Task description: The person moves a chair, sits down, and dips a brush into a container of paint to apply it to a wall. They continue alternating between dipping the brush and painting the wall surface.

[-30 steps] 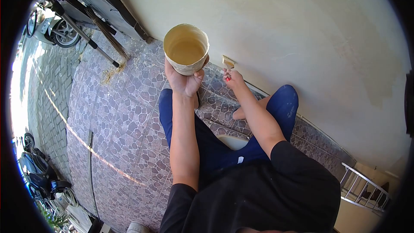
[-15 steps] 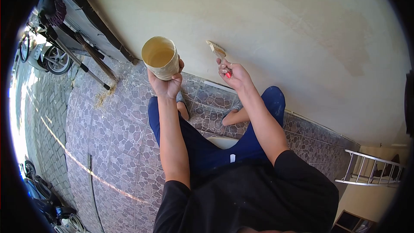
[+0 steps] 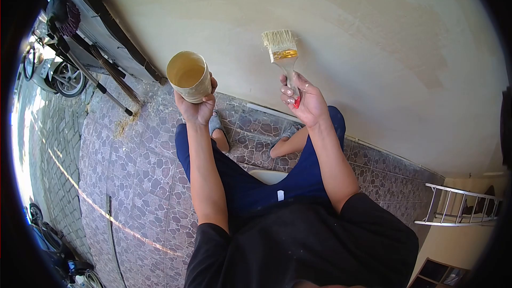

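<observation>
My left hand (image 3: pixel 196 108) is wrapped round a cream-coloured paint container (image 3: pixel 193 86), its open mouth tilted toward me and yellowish paint showing inside. In my right hand (image 3: pixel 305 101) is a wide paintbrush (image 3: pixel 282 50), gripped by its pale, red-tipped handle. Its light bristles point up and away from me, and its broad face is turned to view. Specks of paint mark the fingers of that hand. Behind the brush rises the cream wall (image 3: pixel 352 37), with darker patches on its upper right.
I sit on a low pale stool (image 3: pixel 268 176) on stone-patterned floor tiles (image 3: pixel 138 176). A broom (image 3: pixel 120 81) and a long-handled mop (image 3: pixel 96 80) lean at the left. Beyond them stands a motorbike (image 3: pixel 66 78). A metal ladder (image 3: pixel 461 206) is at the right.
The brush has turned from edge-on to showing its broad face, and my right hand has shifted right and toward me. The container has moved slightly left and down in view.
</observation>
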